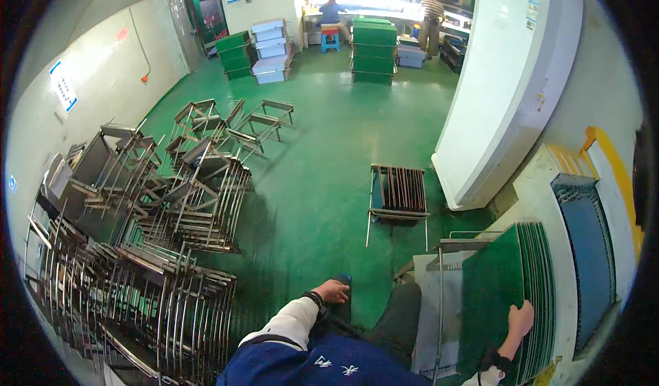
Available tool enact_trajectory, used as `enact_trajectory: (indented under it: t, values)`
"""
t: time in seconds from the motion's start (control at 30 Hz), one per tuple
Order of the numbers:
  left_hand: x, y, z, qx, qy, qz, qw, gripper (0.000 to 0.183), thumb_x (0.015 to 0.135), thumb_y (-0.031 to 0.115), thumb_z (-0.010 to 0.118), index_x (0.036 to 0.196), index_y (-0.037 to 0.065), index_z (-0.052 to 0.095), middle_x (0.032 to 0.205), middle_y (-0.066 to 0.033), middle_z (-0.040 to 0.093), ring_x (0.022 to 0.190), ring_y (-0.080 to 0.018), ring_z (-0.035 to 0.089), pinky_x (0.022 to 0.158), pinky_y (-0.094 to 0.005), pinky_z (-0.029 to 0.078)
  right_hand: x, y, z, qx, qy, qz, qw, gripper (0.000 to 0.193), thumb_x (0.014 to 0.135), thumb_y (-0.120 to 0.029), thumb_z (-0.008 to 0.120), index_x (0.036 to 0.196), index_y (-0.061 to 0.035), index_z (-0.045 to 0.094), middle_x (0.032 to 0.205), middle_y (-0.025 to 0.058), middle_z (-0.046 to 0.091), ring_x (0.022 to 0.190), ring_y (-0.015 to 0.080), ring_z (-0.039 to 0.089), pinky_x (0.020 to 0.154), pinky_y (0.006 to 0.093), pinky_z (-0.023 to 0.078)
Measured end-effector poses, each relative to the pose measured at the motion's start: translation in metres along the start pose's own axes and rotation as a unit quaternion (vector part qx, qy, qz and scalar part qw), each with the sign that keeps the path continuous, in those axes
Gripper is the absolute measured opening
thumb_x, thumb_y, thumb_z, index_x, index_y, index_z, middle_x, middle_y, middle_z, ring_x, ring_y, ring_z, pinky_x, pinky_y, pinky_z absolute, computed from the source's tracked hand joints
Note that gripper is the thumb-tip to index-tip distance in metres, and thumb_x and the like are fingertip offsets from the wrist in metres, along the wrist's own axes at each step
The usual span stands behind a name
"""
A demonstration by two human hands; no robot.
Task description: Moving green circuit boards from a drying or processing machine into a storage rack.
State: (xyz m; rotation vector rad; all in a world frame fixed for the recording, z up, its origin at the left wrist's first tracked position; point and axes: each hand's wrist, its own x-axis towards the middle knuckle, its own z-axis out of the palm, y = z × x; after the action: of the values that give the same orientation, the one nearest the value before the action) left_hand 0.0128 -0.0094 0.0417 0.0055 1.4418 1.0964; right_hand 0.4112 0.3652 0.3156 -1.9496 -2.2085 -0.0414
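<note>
My right hand (521, 319) is at the edges of a row of green flat panels (491, 303). Its fingers are curled in and look closed on the edge of one panel. The panels stand upright, side by side, in a metal rack (439, 310) close on my right. My left hand (333, 292) lies over my left knee, its fingers loosely stretched and holding nothing. Ahead of me on the floor is a smaller metal rack (399, 214) filled with thin upright panels.
Many bare metal racks (171, 310) are piled along the left. A tall white cabinet (491, 77) and a machine with a blue slot (587, 255) stand at right. Green stacks (374, 50) and pale blue crates (271, 46) are farther back, near people at a lit bench (374, 5).
</note>
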Motion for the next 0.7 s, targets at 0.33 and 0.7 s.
enact_trajectory:
  t: [0.33, 0.7]
  values:
    - [0.008, 0.000, -0.004, -0.028, -0.014, -0.008, 0.999, 0.042, 0.087, 0.027, 0.057, 0.113, -0.004, 0.047, 0.093, -0.0235, 0.064, 0.069, -0.0241, 0.063, 0.055, -0.0305, 0.053, 0.012, 0.017, 0.018, -0.010, 0.056, -0.022, 0.998, 0.039, 0.072, -0.022, 0.065, 0.104, -0.0015, 0.057, 0.102, 0.0193, 0.059, 0.095, 0.0358, 0.056, 0.079, 0.0447, 0.045]
    - [-0.011, 0.014, 0.005, -0.007, -0.016, -0.007, 1.000, 0.046, 0.088, 0.027, 0.056, 0.118, -0.004, 0.042, 0.099, -0.0298, 0.061, 0.062, -0.0234, 0.064, 0.047, -0.0273, 0.051, 0.001, -0.002, -0.010, -0.015, 0.010, -0.006, 1.000, 0.034, 0.074, -0.023, 0.064, 0.101, -0.0030, 0.057, 0.098, 0.0177, 0.061, 0.091, 0.0364, 0.057, 0.076, 0.0457, 0.046]
